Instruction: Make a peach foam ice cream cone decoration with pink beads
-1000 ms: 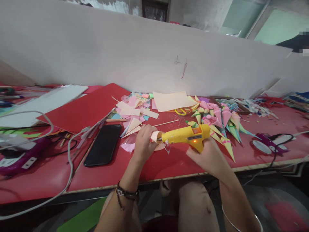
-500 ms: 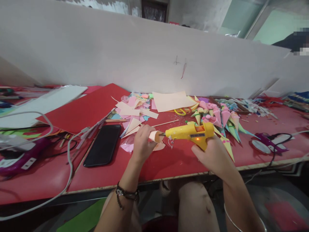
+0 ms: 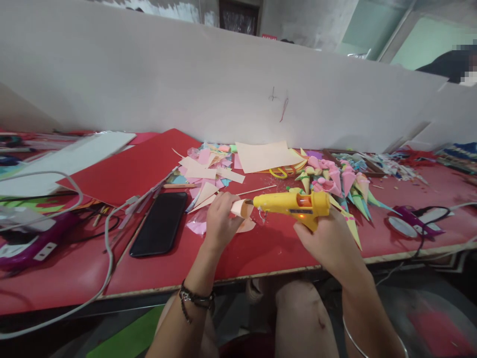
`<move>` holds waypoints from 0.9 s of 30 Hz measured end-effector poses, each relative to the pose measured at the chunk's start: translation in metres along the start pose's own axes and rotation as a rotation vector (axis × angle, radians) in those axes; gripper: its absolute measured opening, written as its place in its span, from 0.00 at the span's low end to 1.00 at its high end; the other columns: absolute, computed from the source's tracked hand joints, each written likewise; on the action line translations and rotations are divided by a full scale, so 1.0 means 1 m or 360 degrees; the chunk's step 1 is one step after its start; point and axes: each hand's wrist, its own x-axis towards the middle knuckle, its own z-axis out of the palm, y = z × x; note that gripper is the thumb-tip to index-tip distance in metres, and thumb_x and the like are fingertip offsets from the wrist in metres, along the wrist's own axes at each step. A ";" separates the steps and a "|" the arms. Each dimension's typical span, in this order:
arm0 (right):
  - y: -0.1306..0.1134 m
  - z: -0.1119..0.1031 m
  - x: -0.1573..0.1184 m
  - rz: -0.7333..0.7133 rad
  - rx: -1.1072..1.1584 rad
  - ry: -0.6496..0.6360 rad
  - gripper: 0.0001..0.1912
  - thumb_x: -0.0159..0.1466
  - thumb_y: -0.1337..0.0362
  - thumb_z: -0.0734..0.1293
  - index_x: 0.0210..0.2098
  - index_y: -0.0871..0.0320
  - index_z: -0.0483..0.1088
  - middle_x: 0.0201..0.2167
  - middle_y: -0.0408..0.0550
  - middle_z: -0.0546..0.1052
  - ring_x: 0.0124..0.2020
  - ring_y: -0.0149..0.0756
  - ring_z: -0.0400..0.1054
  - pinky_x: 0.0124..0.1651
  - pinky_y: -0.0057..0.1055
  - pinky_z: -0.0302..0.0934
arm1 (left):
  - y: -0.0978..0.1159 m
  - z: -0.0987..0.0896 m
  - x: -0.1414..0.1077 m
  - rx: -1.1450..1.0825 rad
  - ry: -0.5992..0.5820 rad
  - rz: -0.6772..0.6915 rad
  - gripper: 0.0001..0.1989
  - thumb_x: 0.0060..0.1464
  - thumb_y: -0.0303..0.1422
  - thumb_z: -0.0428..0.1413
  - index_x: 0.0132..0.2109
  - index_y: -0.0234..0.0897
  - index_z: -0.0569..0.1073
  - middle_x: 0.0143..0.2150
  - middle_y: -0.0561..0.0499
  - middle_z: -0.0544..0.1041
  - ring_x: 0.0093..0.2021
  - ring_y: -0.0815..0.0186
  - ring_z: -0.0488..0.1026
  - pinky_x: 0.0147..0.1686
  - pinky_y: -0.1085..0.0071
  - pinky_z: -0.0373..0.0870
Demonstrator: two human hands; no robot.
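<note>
My left hand (image 3: 222, 219) is closed on a rolled peach paper cone (image 3: 242, 209) whose round opening faces right. My right hand (image 3: 330, 236) is wrapped round the handle of a yellow glue gun (image 3: 286, 203), which has a small orange light glowing on its side. The gun's nozzle points left, and its tip is inside or right at the mouth of the cone; I cannot tell how deep. Below the cone lies a curved peach paper piece (image 3: 246, 226). A bit of clear, stringy material hangs under the nozzle.
A black phone (image 3: 158, 223) lies left of my left hand. Paper scraps (image 3: 203, 169) are heaped behind it. Finished pastel cones (image 3: 346, 179) cluster behind the glue gun. Red card (image 3: 130, 166) and a white cable (image 3: 108, 243) are on the left, yellow-handled scissors (image 3: 278, 172) at the back.
The glue gun has shifted slightly left, bringing its nozzle further into the cone's mouth. My left hand and the cone have barely moved.
</note>
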 end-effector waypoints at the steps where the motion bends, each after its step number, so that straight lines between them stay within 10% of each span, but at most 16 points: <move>1: 0.000 0.000 0.000 -0.0016 -0.0003 0.0017 0.10 0.52 0.67 0.59 0.34 0.57 0.65 0.29 0.50 0.72 0.29 0.40 0.67 0.29 0.34 0.61 | 0.000 0.000 0.000 0.0013 0.0001 0.0008 0.04 0.49 0.29 0.54 0.30 0.39 0.63 0.24 0.54 0.67 0.26 0.67 0.64 0.26 0.72 0.59; 27: 0.002 0.005 -0.008 -0.0066 -0.0078 -0.0060 0.12 0.52 0.68 0.58 0.37 0.59 0.63 0.35 0.54 0.71 0.28 0.41 0.66 0.29 0.36 0.59 | -0.002 0.001 0.000 0.0116 -0.0031 -0.0020 0.04 0.49 0.27 0.52 0.30 0.38 0.63 0.25 0.53 0.67 0.26 0.66 0.62 0.26 0.71 0.57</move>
